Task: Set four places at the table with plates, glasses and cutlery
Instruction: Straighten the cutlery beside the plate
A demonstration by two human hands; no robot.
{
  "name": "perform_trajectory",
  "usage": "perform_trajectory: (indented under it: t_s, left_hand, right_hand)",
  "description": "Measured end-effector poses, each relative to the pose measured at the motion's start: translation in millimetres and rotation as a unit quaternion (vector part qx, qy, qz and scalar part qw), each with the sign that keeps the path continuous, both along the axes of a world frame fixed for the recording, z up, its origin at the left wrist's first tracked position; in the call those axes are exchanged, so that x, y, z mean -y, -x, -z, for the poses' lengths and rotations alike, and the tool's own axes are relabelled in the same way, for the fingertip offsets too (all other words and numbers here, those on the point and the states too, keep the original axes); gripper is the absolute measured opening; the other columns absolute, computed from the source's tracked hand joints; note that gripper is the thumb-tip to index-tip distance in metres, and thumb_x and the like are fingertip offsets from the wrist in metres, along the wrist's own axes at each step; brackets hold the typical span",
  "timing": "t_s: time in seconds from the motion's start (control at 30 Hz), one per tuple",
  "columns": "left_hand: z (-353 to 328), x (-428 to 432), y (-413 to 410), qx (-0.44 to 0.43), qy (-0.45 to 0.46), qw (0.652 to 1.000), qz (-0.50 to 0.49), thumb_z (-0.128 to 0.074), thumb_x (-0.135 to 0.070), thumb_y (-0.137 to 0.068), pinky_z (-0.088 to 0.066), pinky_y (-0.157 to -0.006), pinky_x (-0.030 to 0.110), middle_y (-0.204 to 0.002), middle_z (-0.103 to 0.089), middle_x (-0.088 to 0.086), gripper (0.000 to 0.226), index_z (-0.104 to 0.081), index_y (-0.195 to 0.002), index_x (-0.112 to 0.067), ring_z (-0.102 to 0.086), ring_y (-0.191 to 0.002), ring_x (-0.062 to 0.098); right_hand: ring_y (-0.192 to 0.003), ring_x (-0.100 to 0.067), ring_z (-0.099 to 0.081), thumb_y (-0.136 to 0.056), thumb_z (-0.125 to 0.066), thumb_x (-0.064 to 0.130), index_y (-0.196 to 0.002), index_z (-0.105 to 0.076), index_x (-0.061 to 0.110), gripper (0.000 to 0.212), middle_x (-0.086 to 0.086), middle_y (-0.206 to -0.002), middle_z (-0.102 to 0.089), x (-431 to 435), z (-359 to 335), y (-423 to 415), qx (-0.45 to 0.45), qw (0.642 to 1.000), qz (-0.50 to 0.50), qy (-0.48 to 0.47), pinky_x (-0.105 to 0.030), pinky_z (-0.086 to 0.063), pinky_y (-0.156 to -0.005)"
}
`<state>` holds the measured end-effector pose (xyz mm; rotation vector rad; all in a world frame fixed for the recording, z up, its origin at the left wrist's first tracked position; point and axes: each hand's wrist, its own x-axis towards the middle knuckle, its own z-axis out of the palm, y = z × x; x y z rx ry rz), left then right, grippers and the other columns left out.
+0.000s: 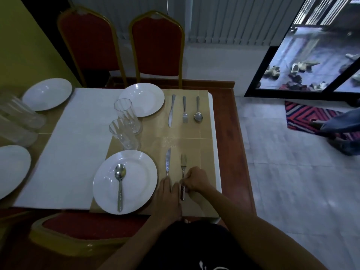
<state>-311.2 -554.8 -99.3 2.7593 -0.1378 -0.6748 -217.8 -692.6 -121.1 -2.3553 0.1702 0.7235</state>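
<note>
The right hand is curled, its fingers pinching the handle of the near fork, which lies flat on the table with its tines pointing away. The left hand lies flat and open, palm down, just beside that fork, its fingertips over the handle end of the near knife; it grips nothing.

Counted across the table: four white plates, four clear glasses, two knives, two forks, two spoons. The near plate sits left of the hands with a spoon lying on it. Beyond it stand two glasses, one just behind the plate and another touching or nearly touching the far plate. Right of the far plate lie a knife, a fork and a second spoon, side by side and apart. At the left edge are two more plates, one far and one near, with two blurred glasses between them.

The table is wood-edged, with tan mats and a white cloth. Two red chairs with gold frames stand at the far side and one at the near side. The floor is pale tile, with a striped rug near a glass door.
</note>
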Motion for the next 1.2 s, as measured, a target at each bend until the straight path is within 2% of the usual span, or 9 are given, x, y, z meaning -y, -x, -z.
perform_trajectory:
  t_s: [0.1, 0.23, 0.3, 0.5, 0.73, 0.9, 1.03, 1.13, 1.2]
  left_hand:
    - [-2.7, 0.1, 0.0, 0.000, 0.018, 1.000, -0.002, -0.031, -0.034, -0.078, -0.045, -0.103, 0.056, -0.136, -0.052, 0.033, 0.065, -0.061, -0.125, -0.002, -0.049, -0.128, 0.049]
    - [-10.1, 4.1, -0.5, 0.011, -0.002, 1.000, 0.007, -0.037, -0.028, -0.091, -0.014, -0.122, 0.048, -0.161, -0.014, 0.025, 0.060, -0.036, -0.148, -0.009, -0.010, -0.151, 0.039]
    - [-5.7, 4.2, 0.9, 0.012, -0.009, 1.000, -0.002, -0.042, -0.026, -0.093, -0.011, -0.122, 0.047, -0.163, -0.010, 0.023, 0.060, -0.032, -0.150, -0.010, -0.005, -0.152, 0.038]
    - [5.7, 3.2, 1.6, 0.018, -0.010, 1.000, -0.002, -0.052, -0.032, -0.078, -0.044, -0.101, 0.056, -0.142, -0.051, 0.027, 0.054, -0.062, -0.125, -0.007, -0.047, -0.133, 0.045]
    - [-5.4, -3.6, -6.1, 0.087, 0.066, 0.993, -0.041, -0.020, -0.037, -0.087, -0.032, -0.115, 0.050, -0.151, -0.036, 0.023, 0.067, -0.050, -0.138, -0.005, -0.031, -0.143, 0.040]
    - [-27.9, -28.3, -15.1, 0.162, 0.176, 0.962, -0.133, -0.042, -0.034, -0.098, -0.036, -0.113, 0.033, -0.142, -0.051, 0.001, 0.043, -0.055, -0.135, -0.016, -0.042, -0.134, 0.017]
    - [-45.5, -65.2, -27.2, 0.149, 0.197, 0.939, -0.237, -0.056, -0.026, -0.089, -0.034, -0.108, 0.026, -0.132, -0.060, 0.004, 0.041, -0.063, -0.127, -0.013, -0.051, -0.126, 0.022]
    - [-49.9, -110.0, -33.1, 0.096, 0.130, 0.939, -0.304, -0.054, -0.017, -0.090, -0.036, -0.107, 0.036, -0.129, -0.061, 0.012, 0.046, -0.057, -0.135, -0.011, -0.052, -0.123, 0.028]
    - [-47.0, -140.8, -28.6, 0.036, 0.046, 0.953, -0.297, -0.051, -0.012, -0.091, -0.046, -0.089, 0.038, -0.115, -0.063, 0.014, 0.054, -0.046, -0.144, -0.019, -0.058, -0.110, 0.032]
  right_hand:
    - [-0.071, -0.024, -0.074, -0.074, -0.082, 0.030, -0.078, -0.074, 0.000, 0.032, -0.011, -0.073, -0.074, 0.3, -0.2, -1.5, -0.003, 1.000, 0.003, -0.002, -0.042, -0.063, -0.073]
    - [-0.070, -0.023, -0.074, -0.076, -0.080, 0.028, -0.077, -0.075, -0.002, 0.031, -0.012, -0.072, -0.074, 0.3, -2.2, 0.6, 0.001, 1.000, 0.009, 0.000, -0.040, -0.062, -0.073]
    - [-0.068, -0.022, -0.073, -0.076, -0.080, 0.030, -0.076, -0.076, -0.002, 0.032, -0.011, -0.070, -0.074, -0.6, -2.8, 2.1, 0.010, 1.000, 0.011, 0.006, -0.039, -0.062, -0.072]
    - [-0.065, -0.019, -0.074, -0.073, -0.081, 0.031, -0.074, -0.075, 0.001, 0.031, -0.008, -0.066, -0.074, -0.8, -2.5, 2.6, 0.001, 1.000, 0.015, 0.011, -0.039, -0.063, -0.072]
    - [-0.058, -0.018, -0.072, -0.079, -0.076, 0.037, -0.068, -0.073, 0.002, 0.037, -0.006, -0.060, -0.072, 0.7, -14.0, 5.5, 0.003, 1.000, 0.020, 0.024, -0.036, -0.063, -0.071]
    - [-0.066, -0.012, -0.065, -0.084, -0.066, 0.025, -0.055, -0.055, 0.020, 0.032, 0.000, -0.066, -0.068, -18.8, -31.8, 14.5, 0.064, 0.995, 0.072, 0.003, -0.036, -0.059, -0.073]
    - [-0.081, -0.019, -0.067, -0.084, -0.062, 0.030, -0.066, -0.061, 0.018, 0.022, 0.001, -0.080, -0.069, -70.5, -46.4, 18.4, 0.065, 0.996, 0.043, -0.038, -0.033, -0.053, -0.074]
    - [-0.079, -0.019, -0.068, -0.086, -0.065, 0.032, -0.068, -0.065, 0.014, 0.026, -0.002, -0.080, -0.072, -113.5, -52.8, 25.1, 0.056, 0.995, -0.022, -0.084, -0.033, -0.053, -0.075]
    - [-0.073, -0.019, -0.070, -0.087, -0.066, 0.028, -0.063, -0.066, 0.017, 0.027, -0.004, -0.075, -0.073, -137.2, -53.5, 29.4, 0.032, 0.993, -0.066, -0.095, -0.031, -0.054, -0.070]
